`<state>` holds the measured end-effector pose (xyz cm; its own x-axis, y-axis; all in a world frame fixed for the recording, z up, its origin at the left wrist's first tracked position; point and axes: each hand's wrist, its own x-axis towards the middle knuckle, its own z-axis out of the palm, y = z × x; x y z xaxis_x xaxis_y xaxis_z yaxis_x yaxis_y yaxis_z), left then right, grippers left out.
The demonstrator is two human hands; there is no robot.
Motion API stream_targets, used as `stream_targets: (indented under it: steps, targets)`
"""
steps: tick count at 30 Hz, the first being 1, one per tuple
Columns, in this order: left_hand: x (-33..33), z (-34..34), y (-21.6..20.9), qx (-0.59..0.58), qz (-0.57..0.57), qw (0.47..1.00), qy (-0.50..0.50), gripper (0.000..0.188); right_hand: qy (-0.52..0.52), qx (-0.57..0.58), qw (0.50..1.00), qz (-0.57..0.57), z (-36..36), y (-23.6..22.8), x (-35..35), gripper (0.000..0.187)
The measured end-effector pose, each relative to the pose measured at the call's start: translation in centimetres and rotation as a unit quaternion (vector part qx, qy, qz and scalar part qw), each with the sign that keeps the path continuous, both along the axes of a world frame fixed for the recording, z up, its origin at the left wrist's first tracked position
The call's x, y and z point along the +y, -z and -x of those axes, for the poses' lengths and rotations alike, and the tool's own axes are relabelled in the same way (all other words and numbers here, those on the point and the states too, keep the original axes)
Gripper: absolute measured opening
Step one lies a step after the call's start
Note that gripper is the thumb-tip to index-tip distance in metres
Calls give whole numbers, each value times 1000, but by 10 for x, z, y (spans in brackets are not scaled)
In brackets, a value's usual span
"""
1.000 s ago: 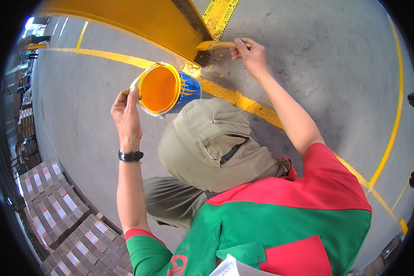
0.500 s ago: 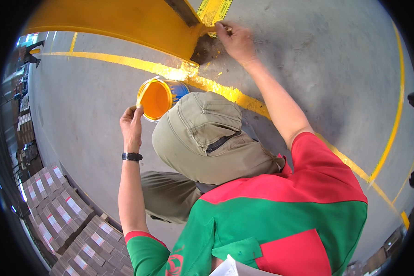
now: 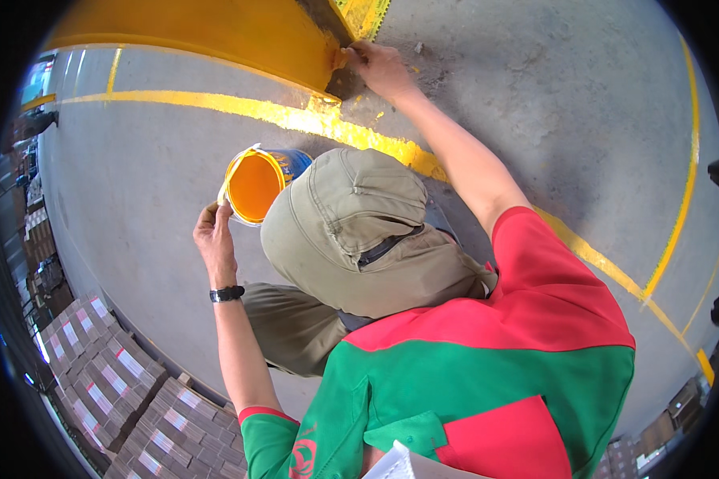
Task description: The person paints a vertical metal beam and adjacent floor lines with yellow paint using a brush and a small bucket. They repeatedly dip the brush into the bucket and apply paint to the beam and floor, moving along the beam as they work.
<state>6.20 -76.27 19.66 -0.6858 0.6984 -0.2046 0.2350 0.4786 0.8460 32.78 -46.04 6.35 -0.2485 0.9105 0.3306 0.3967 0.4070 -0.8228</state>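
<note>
My left hand (image 3: 215, 239), a dark watch on its wrist, is closed on the pale, paint-smeared handle (image 3: 230, 174) of a paint bucket (image 3: 294, 163). The blue bucket is tipped toward me, showing its orange-yellow inside. Against the edge of a large yellow steel beam (image 3: 240, 36), my right hand (image 3: 382, 69) pinches what looks like a small paintbrush, mostly hidden by the fingers. Its yellow-coated end meets the beam near the lower corner.
A yellow line (image 3: 216, 100) with uneven edges crosses the grey floor (image 3: 136, 184) under the beam's corner. Stacks of brown cartons (image 3: 108, 375) stand at the lower left. Yellow drips spot the floor by the beam. My bent knee (image 3: 343, 231) is close beside the bucket.
My right hand has moved left and slightly down, closer to the beam's edge. In the picture, my left hand and the bucket have shifted left, the bucket also slightly down.
</note>
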Motion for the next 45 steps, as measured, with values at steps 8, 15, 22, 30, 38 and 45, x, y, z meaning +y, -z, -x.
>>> stream_targets:
  steps: [8,15,22,30,38,45]
  targets:
    - [-17,4,-6,-22,83,996,-39,22,51,66,996,43,10,9,-17,26]
    - [-13,7,-4,-18,92,995,-37,24,46,72,994,67,17,23,-33,29]
    - [-12,10,-3,-1,118,992,-35,24,132,126,975,124,1,-2,7,31]
    - [-10,6,-5,8,96,995,0,27,76,17,996,-48,-4,-1,-21,22]
    - [-8,9,-9,80,160,983,37,36,-44,-116,952,-281,-14,-15,-4,22]
    - [-3,2,-16,95,175,979,44,38,-74,-241,956,-153,-3,3,0,19]
